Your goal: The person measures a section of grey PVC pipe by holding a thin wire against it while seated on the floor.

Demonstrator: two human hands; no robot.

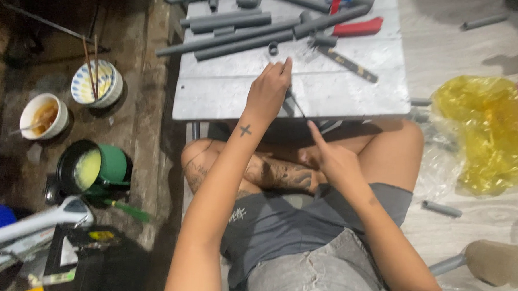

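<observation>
At desk edge: my left hand [268,89] pinches a thin dark rod [295,105].
Rod axis: slants down-right toward me.
Right hand [330,158]: nearer me, empty, finger pointing at rod.
Grey pipes [239,41]: beyond, untouched.

My left hand [268,89] rests on the tabletop [226,93], near its front edge. Behind it, long pipes [234,44] lie across the far half, with a short ring piece [273,48] just beside them. To the right of those sits a pipe cutter [358,27], and a flat bar [348,64] lies before it. My right hand [327,159] hangs below the tabletop's front edge, over my crossed legs. On the floor to my left stand two bowls [97,83], a pot [80,169] in front of them. A bag [486,133] lies on the floor to my right.
</observation>
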